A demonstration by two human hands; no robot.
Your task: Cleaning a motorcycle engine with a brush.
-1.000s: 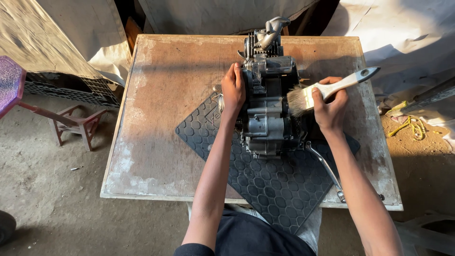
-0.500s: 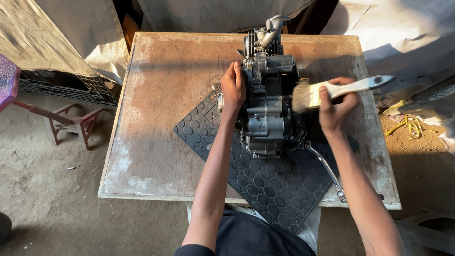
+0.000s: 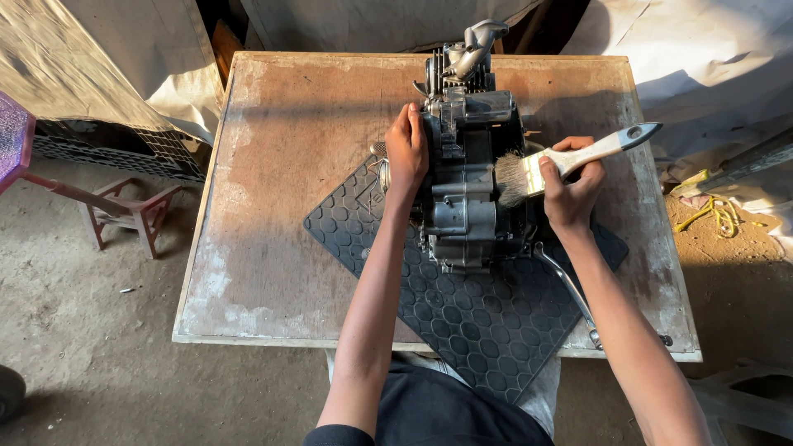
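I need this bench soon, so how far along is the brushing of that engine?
Done: the engine sits on the black rubber mat on the wooden table. In hand: the left hand steadies its side while the right hand holds the paintbrush, bristles against the engine's right side. Left: hard to judge; I cannot tell which surfaces are already brushed.

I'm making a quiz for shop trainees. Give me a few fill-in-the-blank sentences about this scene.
1. The right hand holds a ____ by its pale handle.
2. The left hand rests on the ____ side of the engine.
3. The engine sits on a black ____ with a hexagon pattern.
4. The bristles touch the engine's ____ side.

Missing words: brush; left; mat; right
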